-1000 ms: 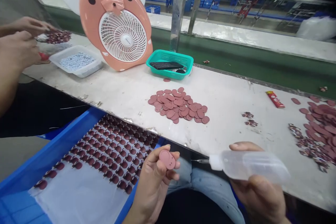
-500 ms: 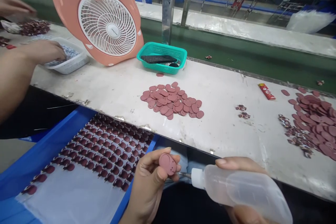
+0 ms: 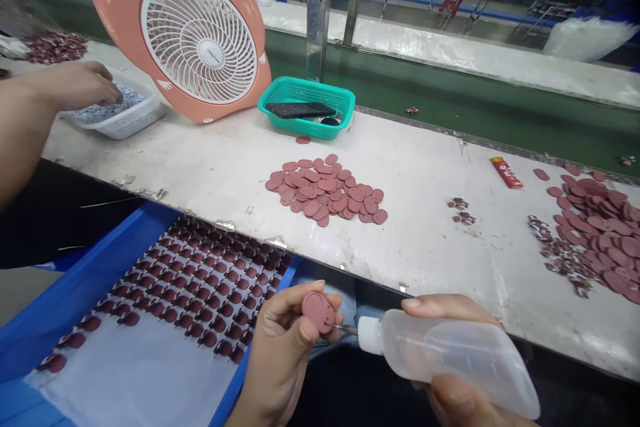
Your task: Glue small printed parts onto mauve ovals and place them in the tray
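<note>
Two clamped grips by the blue tray [image 3: 100, 267]: your left fingers [image 3: 287, 298] hold a pink disc [image 3: 319, 312], your right fingers [image 3: 425, 303] a needle-tipped bottle [image 3: 445, 353]; a slip could prick you.

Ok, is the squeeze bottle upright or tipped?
Tipped nearly on its side: the right hand holds the bottle, needle tip pointing left at the pink disc.
</note>
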Demonstrator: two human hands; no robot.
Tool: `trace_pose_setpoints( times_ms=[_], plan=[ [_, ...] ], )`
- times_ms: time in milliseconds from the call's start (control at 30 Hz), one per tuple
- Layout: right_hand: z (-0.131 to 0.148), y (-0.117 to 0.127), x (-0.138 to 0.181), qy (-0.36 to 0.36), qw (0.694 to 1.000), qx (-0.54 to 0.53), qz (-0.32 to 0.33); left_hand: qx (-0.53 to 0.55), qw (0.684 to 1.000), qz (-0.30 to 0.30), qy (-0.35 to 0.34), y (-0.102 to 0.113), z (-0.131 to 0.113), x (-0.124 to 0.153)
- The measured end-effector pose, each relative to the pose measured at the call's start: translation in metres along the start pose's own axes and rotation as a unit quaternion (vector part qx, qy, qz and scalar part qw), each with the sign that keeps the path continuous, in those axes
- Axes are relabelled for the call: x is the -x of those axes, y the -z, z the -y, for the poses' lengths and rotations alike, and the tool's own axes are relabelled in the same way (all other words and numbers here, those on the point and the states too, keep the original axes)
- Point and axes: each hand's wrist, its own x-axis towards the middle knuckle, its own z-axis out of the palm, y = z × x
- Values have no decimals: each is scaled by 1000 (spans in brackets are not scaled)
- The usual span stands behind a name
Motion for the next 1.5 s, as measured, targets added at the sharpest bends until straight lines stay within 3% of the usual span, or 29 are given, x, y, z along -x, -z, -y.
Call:
trace_pose_setpoints(
  times_ms=[433,600,867,1233,1400,1500],
  plan=[
    [1,0,1,-54,998,-6,-14,5,1000,-5,-2,1,-1,1],
    [2,-2,-2,-36,999,-23,-16,5,1000,-6,4,3,-1,2],
    [5,0,-5,-33,999,8,-32,-6,997,-74,-6,-8,-3,4],
    [1,-3,-4,-68,997,-24,-37,-2,998,-55,0,-8,-3,5],
    [0,-4,-2,-57,997,-34,-39,-11,994,-109,-1,-15,-3,5],
    [-3,-4,-5,-95,991,-87,-40,-9,993,-118,-1,-19,-4,2]
  ],
)
